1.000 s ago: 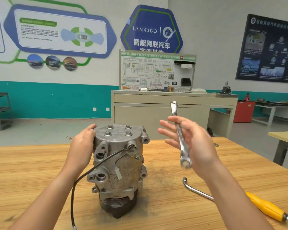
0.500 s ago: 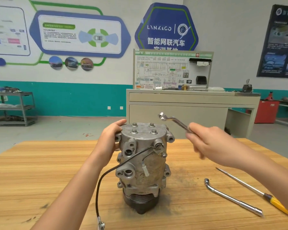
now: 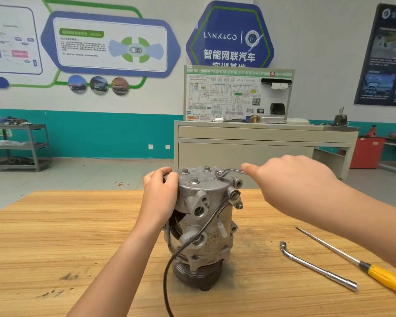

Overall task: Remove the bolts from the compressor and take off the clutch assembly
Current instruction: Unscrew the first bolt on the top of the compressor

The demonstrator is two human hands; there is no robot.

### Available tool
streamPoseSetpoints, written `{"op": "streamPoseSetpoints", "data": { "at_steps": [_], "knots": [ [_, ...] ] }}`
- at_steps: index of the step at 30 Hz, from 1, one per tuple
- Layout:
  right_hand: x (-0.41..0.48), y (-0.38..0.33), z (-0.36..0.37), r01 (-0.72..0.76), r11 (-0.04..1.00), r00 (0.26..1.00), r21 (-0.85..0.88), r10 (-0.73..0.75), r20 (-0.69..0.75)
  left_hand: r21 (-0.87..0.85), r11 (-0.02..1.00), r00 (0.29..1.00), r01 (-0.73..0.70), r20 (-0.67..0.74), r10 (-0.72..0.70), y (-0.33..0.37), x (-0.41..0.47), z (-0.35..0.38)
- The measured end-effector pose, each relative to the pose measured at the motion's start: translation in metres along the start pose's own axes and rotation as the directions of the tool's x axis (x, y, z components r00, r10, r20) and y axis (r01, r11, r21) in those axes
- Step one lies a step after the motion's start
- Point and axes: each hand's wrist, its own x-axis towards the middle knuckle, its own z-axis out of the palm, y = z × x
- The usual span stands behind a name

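The left hand is gripping the compressor to steady it; the right hand is clasping the wrench, its ring sitting on a bolt.

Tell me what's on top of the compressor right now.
Three bolt heads stand exposed on the compressor. The wrench, held by the right hand, has its ring end seated at the right, covering whatever is beneath. The left hand grips the left rim, hiding that edge.

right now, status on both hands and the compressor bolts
Left hand grips compressor top. Right hand holds wrench, ring end on a right-side bolt. Other three bolts seated. Nothing blocking; L-wrench, screwdriver lie aside.
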Motion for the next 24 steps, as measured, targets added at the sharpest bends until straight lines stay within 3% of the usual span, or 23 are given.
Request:
{"op": "streamPoseSetpoints", "data": {
  "at_steps": [7, 14, 24],
  "knots": [
    [-0.004, -0.021, -0.020, 0.055, 0.995, 0.985, -0.079, -0.041, 0.168, -0.073, 0.997, 1.000, -0.026, -0.012, 0.025, -0.003, -0.011, 0.004],
    [0.007, -0.016, -0.030, 0.144, 0.984, 0.979, -0.108, -0.126, 0.160, -0.124, 0.988, 0.993, -0.091, -0.091, 0.080, -0.006, -0.020, 0.008],
    [0.006, -0.026, -0.025, 0.059, 0.995, 0.986, -0.080, -0.046, 0.160, -0.058, 0.994, 0.982, -0.090, -0.170, 0.079, -0.005, -0.025, 0.015]
  ]
}}
